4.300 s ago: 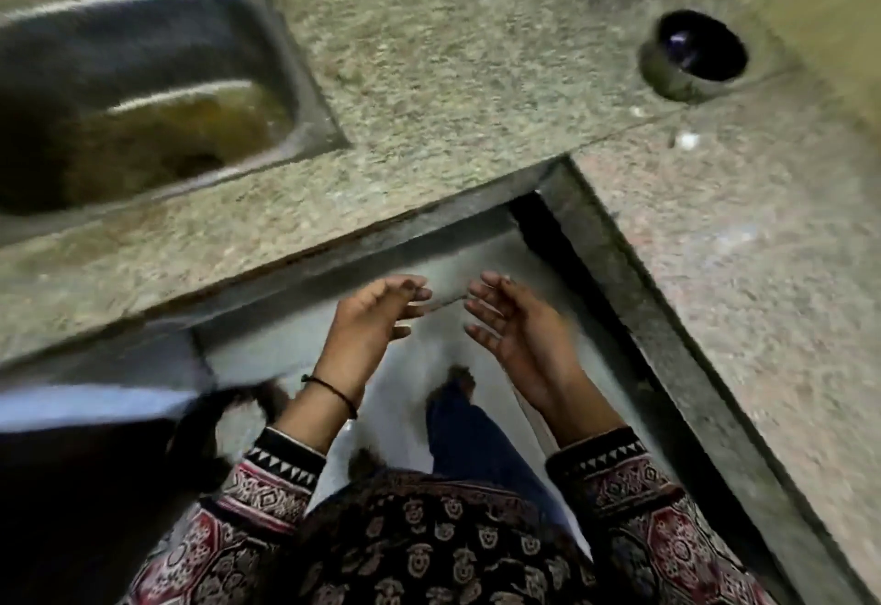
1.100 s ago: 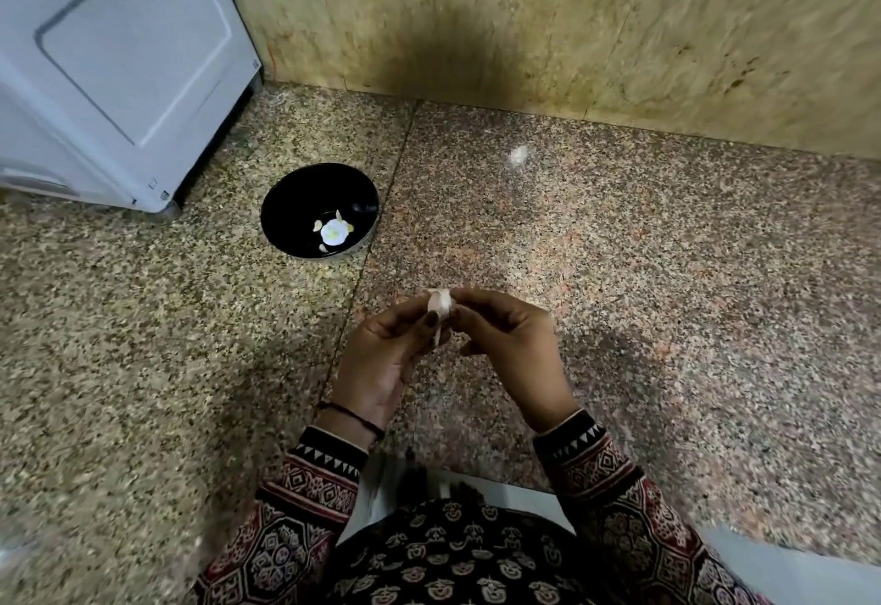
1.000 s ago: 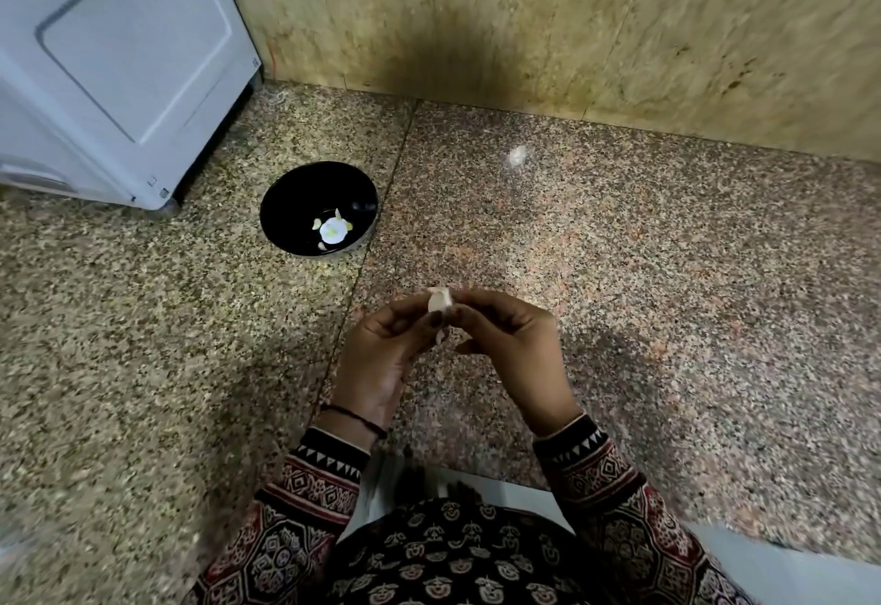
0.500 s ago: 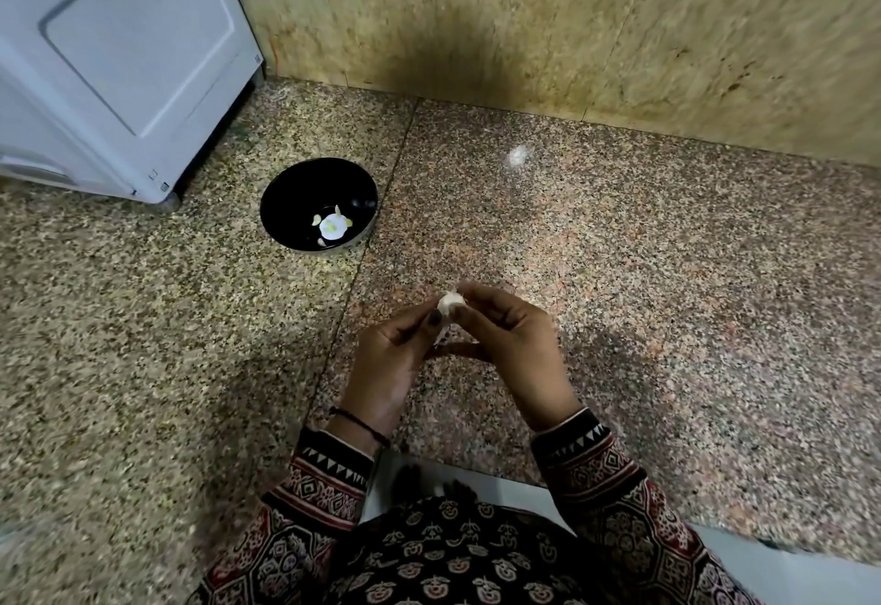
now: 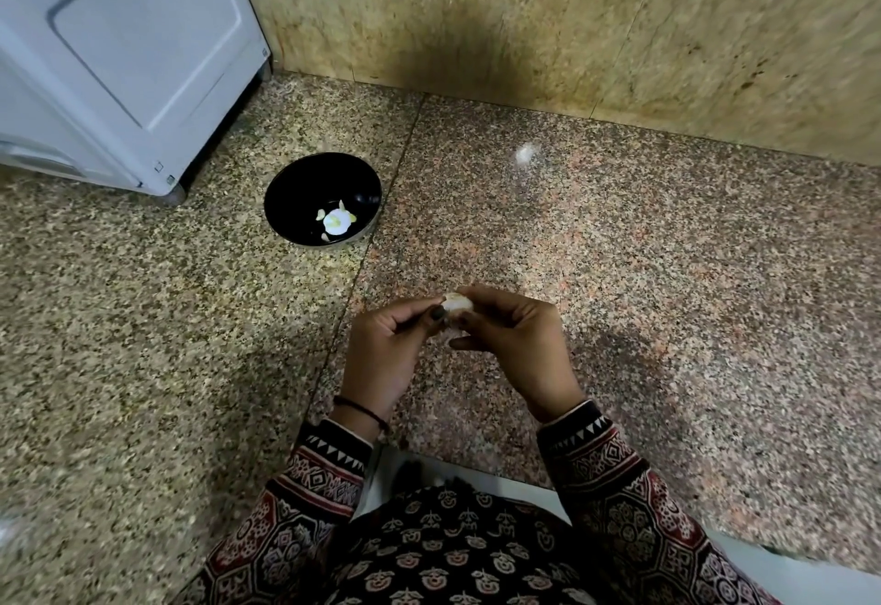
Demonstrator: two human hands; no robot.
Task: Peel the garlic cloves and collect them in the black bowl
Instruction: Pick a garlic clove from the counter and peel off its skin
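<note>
Left grip (image 5: pixel 386 352): fingers curled, thumb and fingertip pinching the clove's left end.
Right grip (image 5: pixel 515 347): narrow, pinching the same clove from its right side.
Clove (image 5: pixel 456 305): held between both grips, above the tabletop (image 5: pixel 667 271); how much skin is left is too small to tell.
Bowl (image 5: pixel 305 180): ahead and left of the grips, well apart; a few pale pieces (image 5: pixel 336 221) lie inside.
Slip risk: a hard tug on the skin could pop the small clove out of both grips onto the tabletop.
Gouge risk: a nail pressed too deep could tear the flesh.
Transfer risk: with the bowl a reach away, a toss might miss it.
Scrap risk: skin clinging to fingers could fall in with the clove.
</note>
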